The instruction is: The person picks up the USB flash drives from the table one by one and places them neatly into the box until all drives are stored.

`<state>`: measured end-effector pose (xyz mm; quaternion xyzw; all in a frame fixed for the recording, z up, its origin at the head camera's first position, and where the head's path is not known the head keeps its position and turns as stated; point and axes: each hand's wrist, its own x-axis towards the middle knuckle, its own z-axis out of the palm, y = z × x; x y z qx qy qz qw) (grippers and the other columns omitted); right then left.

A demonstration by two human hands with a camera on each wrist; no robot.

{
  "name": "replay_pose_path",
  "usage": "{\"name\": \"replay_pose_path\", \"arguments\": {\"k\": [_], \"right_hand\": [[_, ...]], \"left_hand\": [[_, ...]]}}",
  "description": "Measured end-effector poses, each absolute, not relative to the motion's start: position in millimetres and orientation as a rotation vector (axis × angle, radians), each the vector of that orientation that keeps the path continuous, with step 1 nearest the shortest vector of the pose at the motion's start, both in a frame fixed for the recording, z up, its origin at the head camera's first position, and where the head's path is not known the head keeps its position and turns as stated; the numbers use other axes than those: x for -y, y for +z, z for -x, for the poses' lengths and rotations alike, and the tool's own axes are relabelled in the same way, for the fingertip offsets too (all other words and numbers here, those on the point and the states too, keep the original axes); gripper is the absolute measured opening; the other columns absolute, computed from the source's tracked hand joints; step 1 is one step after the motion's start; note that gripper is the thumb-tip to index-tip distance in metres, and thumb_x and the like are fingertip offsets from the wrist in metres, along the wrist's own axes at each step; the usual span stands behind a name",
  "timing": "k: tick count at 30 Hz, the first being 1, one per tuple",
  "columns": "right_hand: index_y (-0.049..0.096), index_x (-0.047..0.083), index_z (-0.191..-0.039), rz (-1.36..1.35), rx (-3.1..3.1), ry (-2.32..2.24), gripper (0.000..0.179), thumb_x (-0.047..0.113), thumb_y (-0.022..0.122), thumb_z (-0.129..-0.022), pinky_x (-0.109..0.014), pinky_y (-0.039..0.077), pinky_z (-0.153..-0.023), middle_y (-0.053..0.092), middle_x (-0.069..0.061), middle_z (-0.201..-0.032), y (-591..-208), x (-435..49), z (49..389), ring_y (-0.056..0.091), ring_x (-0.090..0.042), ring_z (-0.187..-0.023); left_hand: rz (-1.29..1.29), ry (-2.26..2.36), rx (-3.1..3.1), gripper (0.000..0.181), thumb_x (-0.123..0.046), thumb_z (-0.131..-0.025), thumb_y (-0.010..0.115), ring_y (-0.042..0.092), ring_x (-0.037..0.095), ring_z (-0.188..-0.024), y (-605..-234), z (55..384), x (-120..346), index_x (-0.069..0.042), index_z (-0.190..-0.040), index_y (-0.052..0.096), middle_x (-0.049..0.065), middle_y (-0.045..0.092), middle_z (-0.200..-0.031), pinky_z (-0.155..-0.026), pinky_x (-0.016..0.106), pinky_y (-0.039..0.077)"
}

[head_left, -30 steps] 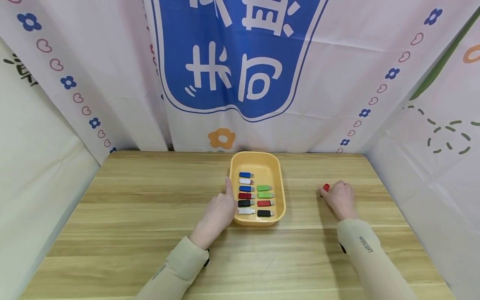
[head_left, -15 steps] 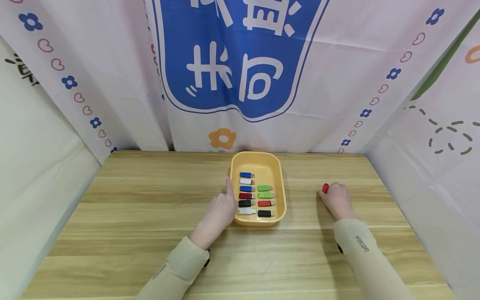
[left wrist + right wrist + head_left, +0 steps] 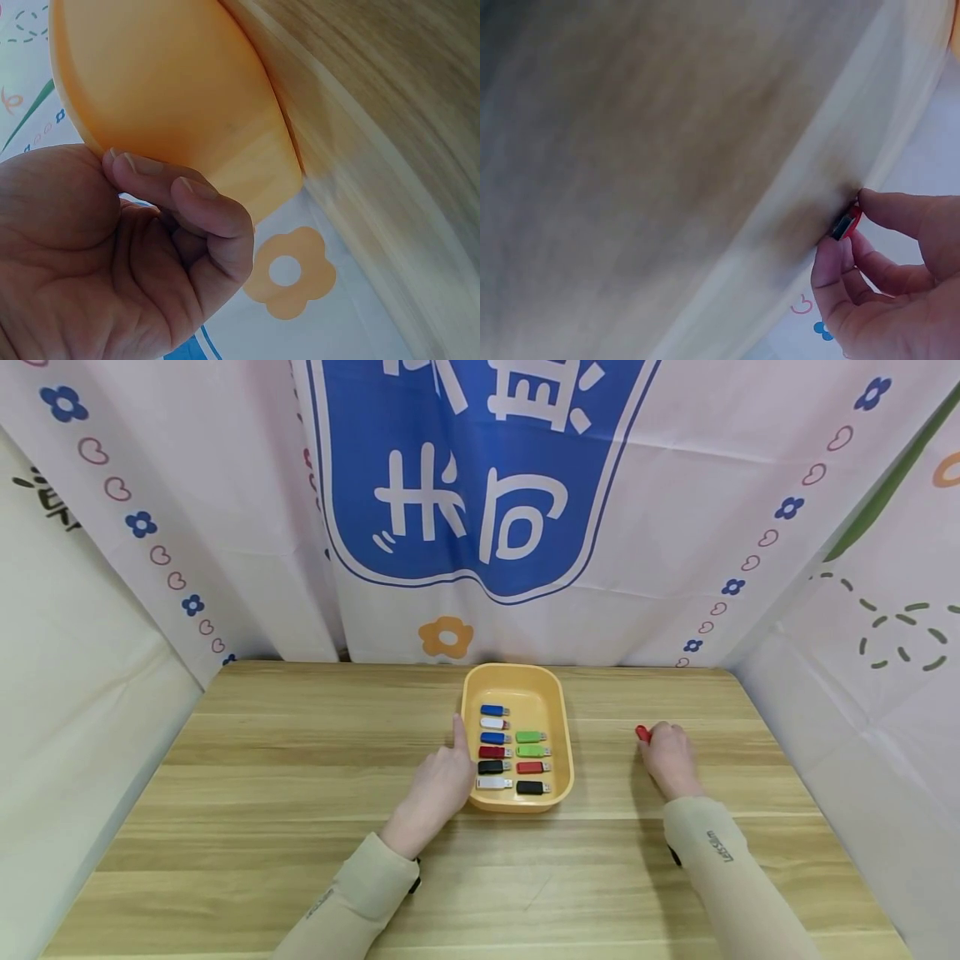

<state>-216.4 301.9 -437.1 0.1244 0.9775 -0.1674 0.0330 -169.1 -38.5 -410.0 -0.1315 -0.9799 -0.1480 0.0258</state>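
A yellow tray holds several USB flash drives in two columns: blue ones, white ones, black ones, red ones and green ones. At its left side is my left hand, index finger extended along the rim. In the left wrist view, that hand's curled fingers hold the tray's wall at the rim. To the right of the tray, my right hand pinches a red USB flash drive between thumb and fingers. Its dark end shows in the right wrist view, close to the tabletop.
The wooden table extends to both sides of the tray. Behind it hangs a white curtain with a blue printed panel. White fabric also borders the left and right sides.
My right hand has shifted slightly to the left with the red flash drive, which now sticks out farther to the left of the fingers. My left hand and the tray have stayed in place.
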Motion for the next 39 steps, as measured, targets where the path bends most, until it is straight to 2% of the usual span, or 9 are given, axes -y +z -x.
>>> {"name": "replay_pose_path", "arguments": {"k": [3, 6, 15, 33, 39], "right_hand": [[0.063, -0.013, -0.114, -0.393, -3.0, -0.541, 0.029, 0.01, 0.058, -0.097, -0.052, 0.049, -0.09, 0.059, -0.032, -0.109, -437.4, -301.7, 217.0, 0.058, -0.04, -0.098], [0.063, -0.012, -0.117, -0.39, -2.999, -0.556, 0.029, 0.007, 0.059, -0.095, -0.053, 0.049, -0.092, 0.06, -0.032, -0.112, -438.3, -302.3, 217.8, 0.058, -0.041, -0.102], [0.065, -0.01, -0.115, -0.323, -3.044, -0.646, 0.026, 0.0, 0.061, -0.092, -0.051, 0.05, -0.089, 0.065, -0.03, -0.112, -439.7, -300.8, 219.5, 0.061, -0.04, -0.101], [0.068, -0.008, -0.113, -0.154, -3.173, -0.969, 0.022, 0.0, 0.064, -0.093, -0.046, 0.055, -0.081, 0.068, -0.029, -0.111, -418.7, -279.2, 223.1, 0.067, -0.037, -0.096], [0.07, -0.004, -0.115, -0.137, -3.161, -1.043, 0.023, 0.004, 0.064, -0.094, -0.036, 0.049, -0.074, 0.068, -0.024, -0.109, -414.0, -276.5, 222.9, 0.062, -0.03, -0.091]], "left_hand": [[0.404, -0.461, 3.031, 0.073, -0.013, -0.095, 0.063, 0.049, 0.016, -0.042, -410.2, 169.5, 38.5, 0.02, -0.148, 0.025, 0.007, 0.053, -0.053, -0.039, 0.029, 0.04], [0.398, -0.468, 3.038, 0.073, -0.013, -0.095, 0.062, 0.049, 0.016, -0.042, -410.5, 170.0, 38.4, 0.019, -0.148, 0.024, 0.007, 0.053, -0.053, -0.04, 0.029, 0.041], [0.393, -0.46, 3.048, 0.073, -0.013, -0.095, 0.062, 0.049, 0.016, -0.042, -411.4, 169.9, 38.0, 0.019, -0.149, 0.025, 0.007, 0.052, -0.053, -0.039, 0.029, 0.04], [0.386, -0.473, 3.038, 0.073, -0.013, -0.095, 0.062, 0.047, 0.015, -0.041, -413.3, 171.2, 38.5, 0.018, -0.149, 0.025, 0.005, 0.05, -0.051, -0.038, 0.028, 0.038], [0.393, -0.472, 3.024, 0.072, -0.013, -0.094, 0.062, 0.047, 0.016, -0.041, -413.8, 171.0, 38.9, 0.019, -0.148, 0.026, 0.006, 0.051, -0.052, -0.038, 0.028, 0.038]]}}
